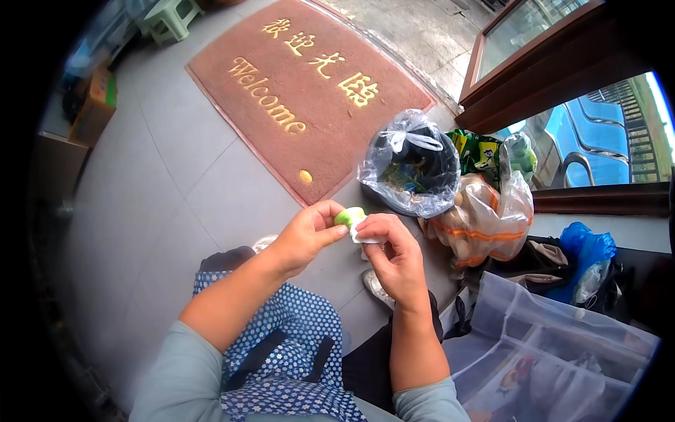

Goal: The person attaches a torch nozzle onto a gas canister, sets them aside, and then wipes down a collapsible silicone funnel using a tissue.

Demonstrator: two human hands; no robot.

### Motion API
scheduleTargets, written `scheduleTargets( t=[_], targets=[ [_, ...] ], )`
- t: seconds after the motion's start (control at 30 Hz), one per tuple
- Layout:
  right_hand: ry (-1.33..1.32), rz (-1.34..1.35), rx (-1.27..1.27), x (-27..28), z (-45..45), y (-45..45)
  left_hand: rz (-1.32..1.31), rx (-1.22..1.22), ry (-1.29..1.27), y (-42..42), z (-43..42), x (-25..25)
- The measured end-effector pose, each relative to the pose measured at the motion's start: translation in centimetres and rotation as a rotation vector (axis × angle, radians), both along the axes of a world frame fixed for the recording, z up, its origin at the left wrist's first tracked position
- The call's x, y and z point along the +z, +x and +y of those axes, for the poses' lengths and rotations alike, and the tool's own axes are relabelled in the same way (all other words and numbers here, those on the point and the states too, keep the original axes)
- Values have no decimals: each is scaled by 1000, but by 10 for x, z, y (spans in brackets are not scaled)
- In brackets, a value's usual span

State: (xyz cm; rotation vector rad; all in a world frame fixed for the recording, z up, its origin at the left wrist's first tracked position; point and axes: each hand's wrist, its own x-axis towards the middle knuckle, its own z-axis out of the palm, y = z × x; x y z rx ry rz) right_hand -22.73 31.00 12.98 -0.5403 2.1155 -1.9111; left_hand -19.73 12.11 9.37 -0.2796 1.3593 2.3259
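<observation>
My left hand (306,238) is closed, its thumb and fingers pinching a small light-green piece (344,216), perhaps part of a vegetable. Close against it, my right hand (394,252) is closed on a small white, tissue-like piece (356,232). The green and white pieces touch, and I cannot tell whether they are joined. Both hands are held over the floor in front of my lap, which a blue flowered apron (299,316) covers. Just beyond my right hand stands a dark bin (365,191) lined with a clear plastic bag (380,144), with scraps inside.
A reddish-brown welcome mat (281,91) lies ahead on the grey tiles (169,183). Right of the bin are an orange-striped plastic bag (485,235) and a green packet (478,149). A mesh cover (534,330) is at lower right, a stool (171,21) at upper left.
</observation>
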Motion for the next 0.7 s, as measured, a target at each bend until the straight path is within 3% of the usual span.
scheduleTargets(
  t=[0.07, 0.13, 0.2, 0.27, 0.33, 0.4, 0.47, 0.57, 0.63, 0.7],
  targets=[
    [-165, -385, -82, -4, 5, -1, 20, 75, 147, 2, 0, -2],
    [246, -394, -25, -23, 15, -3, 62, 81, 181, -5, -3, 5],
    [194, -390, -14, -22, 13, -3, 97, 104, 225, -10, -6, 11],
    [-43, -379, -309, 0, 7, -5, 81, 41, 100, -12, -9, 16],
    [-169, -235, -364, 2, 10, -7, 49, -4, 50, -9, -8, 16],
    [-56, 75, -170, -5, 5, -6, 17, -56, 4, -7, -3, 13],
    [220, 354, -15, 0, -14, -2, 56, -108, -31, -4, 3, 6],
    [211, 294, -67, -8, -9, -3, 59, -74, -14, 2, 3, -4],
    [210, -119, -157, -16, 3, -6, 59, -56, 13, -1, 2, 1],
    [145, -275, -183, -17, 11, -5, 92, 32, 127, -4, 0, 10]
  ],
)
